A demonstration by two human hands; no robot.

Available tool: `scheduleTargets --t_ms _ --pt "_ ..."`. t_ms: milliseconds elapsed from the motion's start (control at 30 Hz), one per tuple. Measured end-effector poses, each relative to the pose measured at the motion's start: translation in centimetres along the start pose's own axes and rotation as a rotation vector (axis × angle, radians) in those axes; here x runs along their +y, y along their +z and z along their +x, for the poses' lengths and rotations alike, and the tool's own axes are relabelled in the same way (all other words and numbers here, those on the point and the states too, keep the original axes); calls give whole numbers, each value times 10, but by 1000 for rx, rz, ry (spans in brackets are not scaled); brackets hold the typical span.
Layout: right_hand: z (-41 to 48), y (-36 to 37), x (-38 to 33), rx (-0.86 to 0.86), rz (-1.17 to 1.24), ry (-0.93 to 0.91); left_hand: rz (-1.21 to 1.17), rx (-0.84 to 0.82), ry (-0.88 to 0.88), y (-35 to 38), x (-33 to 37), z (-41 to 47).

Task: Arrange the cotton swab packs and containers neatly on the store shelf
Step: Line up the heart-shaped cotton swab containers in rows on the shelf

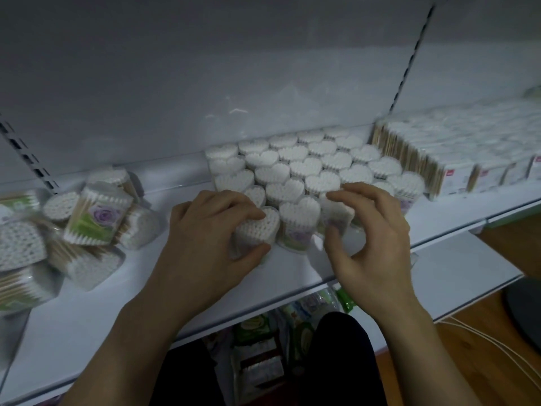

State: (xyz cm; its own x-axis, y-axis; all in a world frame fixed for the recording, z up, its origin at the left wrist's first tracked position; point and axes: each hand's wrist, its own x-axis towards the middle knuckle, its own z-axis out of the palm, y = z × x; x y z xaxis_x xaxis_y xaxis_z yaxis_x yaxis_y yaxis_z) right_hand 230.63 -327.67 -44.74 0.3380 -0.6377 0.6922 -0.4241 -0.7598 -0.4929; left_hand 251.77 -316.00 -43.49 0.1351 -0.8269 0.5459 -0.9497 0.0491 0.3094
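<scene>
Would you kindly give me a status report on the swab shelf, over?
Left hand grips front-left heart container. Right hand pinches front-right container. Loose pile at left unsorted; nothing blocking.

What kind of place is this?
Probably a shop aisle: white shelf with slotted uprights, rows of identical heart-shaped swab tubs, and stacked boxed swab packs alongside.

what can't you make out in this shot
Head view:
- label on the left pack: covered by the left grip
- the right pack: blurred, partly behind fingers of the right grip
- the pile at left: blurred, cut off by the frame edge
- print on the boxes: too small and blurred
- the goods below: mostly hidden by the shelf and legs
</scene>
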Motion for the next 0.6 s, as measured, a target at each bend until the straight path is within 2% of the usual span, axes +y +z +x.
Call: scheduleTargets --t_ms 333,433,600 --pt "-1 -5 -1 -58 43 39 1 5 -14 1 1 -2" --pt "-2 -12 2 26 81 34 9 -1 -9 0 2 -1" --pt "5 -25 22 193 -57 78 5 -7 4 -3 2 -2"
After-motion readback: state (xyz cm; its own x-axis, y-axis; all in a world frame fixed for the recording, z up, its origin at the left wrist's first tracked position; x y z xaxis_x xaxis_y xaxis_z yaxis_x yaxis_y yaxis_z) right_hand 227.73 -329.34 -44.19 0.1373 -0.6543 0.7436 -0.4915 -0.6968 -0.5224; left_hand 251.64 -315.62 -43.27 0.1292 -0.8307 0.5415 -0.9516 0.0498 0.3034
